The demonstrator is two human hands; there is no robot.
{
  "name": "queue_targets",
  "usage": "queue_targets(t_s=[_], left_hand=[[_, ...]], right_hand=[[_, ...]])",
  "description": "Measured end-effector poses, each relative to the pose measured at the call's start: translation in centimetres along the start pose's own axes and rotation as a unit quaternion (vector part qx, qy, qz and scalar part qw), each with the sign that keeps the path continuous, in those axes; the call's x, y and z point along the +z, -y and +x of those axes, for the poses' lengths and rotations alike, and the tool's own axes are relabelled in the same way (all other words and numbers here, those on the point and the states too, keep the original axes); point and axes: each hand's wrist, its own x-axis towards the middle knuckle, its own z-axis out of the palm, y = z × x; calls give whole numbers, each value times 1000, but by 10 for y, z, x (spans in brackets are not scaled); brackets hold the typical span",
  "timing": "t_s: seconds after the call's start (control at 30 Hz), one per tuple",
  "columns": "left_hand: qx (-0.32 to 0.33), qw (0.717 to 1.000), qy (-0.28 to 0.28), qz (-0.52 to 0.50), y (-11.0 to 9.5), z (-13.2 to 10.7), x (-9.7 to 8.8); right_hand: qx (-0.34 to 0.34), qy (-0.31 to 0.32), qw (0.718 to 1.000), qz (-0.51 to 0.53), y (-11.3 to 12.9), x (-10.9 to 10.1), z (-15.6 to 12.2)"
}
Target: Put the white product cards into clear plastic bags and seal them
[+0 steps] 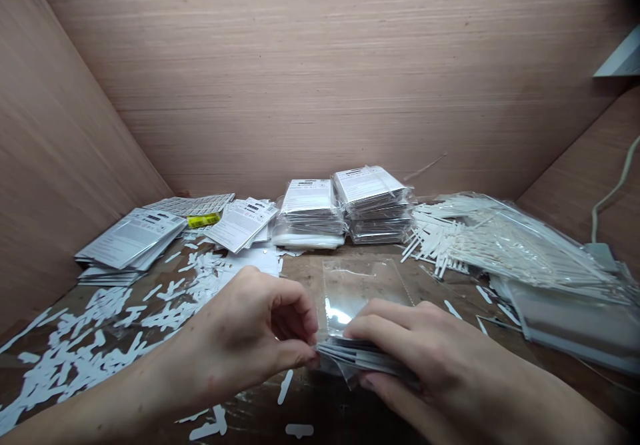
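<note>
A thin stack of flat cards [357,353], seen edge-on, is partly inside a clear plastic bag [367,278]. My right hand [425,345] grips that stack, fingers over the top and thumb below. The bag's transparent flap spreads out on the table behind it. At the left end of the stack, the thumb and forefinger of my left hand [245,332] pinch a corner of the bag. My palms and the lower part of the stack are hidden.
White paper cut-offs [100,332] litter the left side. Printed cards [135,235] lie piled at far left, beside a yellow packet [203,220]. Two wrapped card stacks [309,208] stand at the back. White sticks [437,245] and a plastic-covered heap [535,245] are right.
</note>
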Motion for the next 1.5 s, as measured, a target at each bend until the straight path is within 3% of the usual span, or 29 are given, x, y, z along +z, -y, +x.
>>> queue_targets(t_s=[0.1,0.33,0.6,0.8,1.27,1.4,1.5], left_hand=[[-11,999,5,-31,-1,0,-1],[-105,980,35,-163,-7,5,-3],[-182,931,108,-299,7,19,-5],[-185,902,138,-365,17,23,-2],[-121,944,66,-301,0,12,9],[-69,973,65,-209,-4,11,2],[14,993,82,-86,-8,5,-9]], right_hand=[[-19,10,1000,-16,0,1,-1],[-33,36,999,-4,3,4,1],[-58,86,994,-29,8,4,4],[-48,160,985,-34,7,2,6],[-63,176,981,-53,10,1,9],[-55,157,985,-47,10,5,9],[-62,128,989,-31,7,8,8]])
